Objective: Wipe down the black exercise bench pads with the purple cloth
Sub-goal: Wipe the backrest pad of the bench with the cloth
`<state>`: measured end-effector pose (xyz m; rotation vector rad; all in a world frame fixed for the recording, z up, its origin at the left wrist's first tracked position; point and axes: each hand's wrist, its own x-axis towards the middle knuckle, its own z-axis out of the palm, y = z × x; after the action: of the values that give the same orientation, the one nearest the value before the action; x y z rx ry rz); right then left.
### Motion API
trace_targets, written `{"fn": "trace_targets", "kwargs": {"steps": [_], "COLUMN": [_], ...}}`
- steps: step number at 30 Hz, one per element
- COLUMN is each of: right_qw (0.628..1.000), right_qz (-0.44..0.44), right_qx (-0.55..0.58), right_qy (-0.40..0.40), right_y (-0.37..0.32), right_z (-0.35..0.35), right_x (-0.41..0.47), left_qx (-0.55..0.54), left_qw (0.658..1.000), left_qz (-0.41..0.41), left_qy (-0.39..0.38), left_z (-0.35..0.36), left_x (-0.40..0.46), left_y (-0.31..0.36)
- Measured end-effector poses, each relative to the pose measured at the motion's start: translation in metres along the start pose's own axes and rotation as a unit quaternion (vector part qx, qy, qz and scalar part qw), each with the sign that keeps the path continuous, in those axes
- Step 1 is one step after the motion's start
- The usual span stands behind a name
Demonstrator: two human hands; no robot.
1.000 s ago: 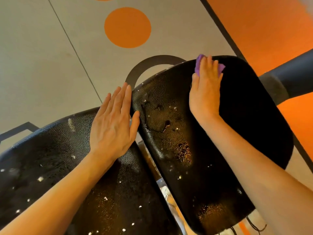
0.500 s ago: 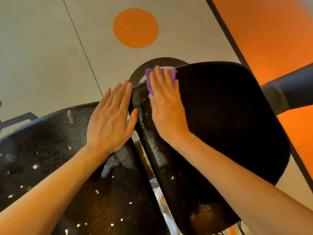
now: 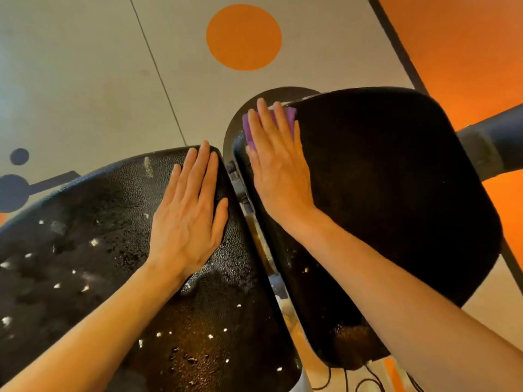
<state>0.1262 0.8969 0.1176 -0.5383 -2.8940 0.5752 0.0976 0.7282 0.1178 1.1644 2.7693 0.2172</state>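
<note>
The floor (image 3: pixel 85 80) was grey with an orange circle (image 3: pixel 243 37) well beyond the fingertips. Two black pads filled the view. The left pad (image 3: pixel 99 250) carried many droplets and looked not yet wiped. The right pad (image 3: pixel 396 193) looked mostly dry and matte, with a wet patch near its close end. A narrow gap with metal bolts (image 3: pixel 240 190) lay between them.

The left hand (image 3: pixel 189 222) lay flat on the left pad, fingers straight and together, holding nothing.

The right hand (image 3: pixel 280 171) pressed the purple cloth (image 3: pixel 250 131) under straight, slightly spread fingers at the far left corner of the right pad; the cloth showed only beside and between the fingers.

I think the small cloth could slip off the edge into the gap, because nothing pinches it.
</note>
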Motion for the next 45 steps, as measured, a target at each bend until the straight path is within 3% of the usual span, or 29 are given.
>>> {"fn": "trace_targets", "kwargs": {"steps": [6,12,16,19,25,31,38,45], "right_qw": [0.988,0.998,0.988,0.985,0.994,0.975,0.997,0.989], "right_qz": [-0.12,-0.061,-0.119,-0.126,-0.078,-0.128,-0.041,-0.054], "right_qx": [-0.044,-0.031,-0.09,-0.071,-0.071,-0.144,-0.053,-0.105], "right_qy": [-0.092,-0.007,-0.042,-0.093,-0.037,-0.111,-0.039,-0.085], "right_y": [0.033,-0.007,0.011,0.022,-0.01,0.02,-0.003,0.021], "right_z": [-0.02,0.01,-0.001,-0.02,0.007,-0.028,0.002,-0.024], "right_x": [-0.119,-0.006,-0.071,-0.125,-0.022,-0.17,-0.049,-0.188], "left_qx": [-0.011,-0.005,-0.02,-0.027,-0.033,-0.04,-0.023,-0.034], "left_qw": [1.0,1.0,0.999,0.999,0.999,0.999,0.999,0.998], "left_qz": [0.007,0.004,0.009,0.007,0.011,0.016,0.016,0.022], "left_qy": [0.019,0.02,0.024,0.027,0.027,0.033,0.03,0.037], "left_z": [0.001,0.0,0.001,0.002,0.002,0.003,0.002,0.002], "left_x": [-0.002,-0.002,-0.002,-0.003,-0.003,-0.003,-0.003,-0.003], "left_y": [0.0,0.001,0.0,-0.002,-0.002,-0.004,-0.002,-0.003]}}
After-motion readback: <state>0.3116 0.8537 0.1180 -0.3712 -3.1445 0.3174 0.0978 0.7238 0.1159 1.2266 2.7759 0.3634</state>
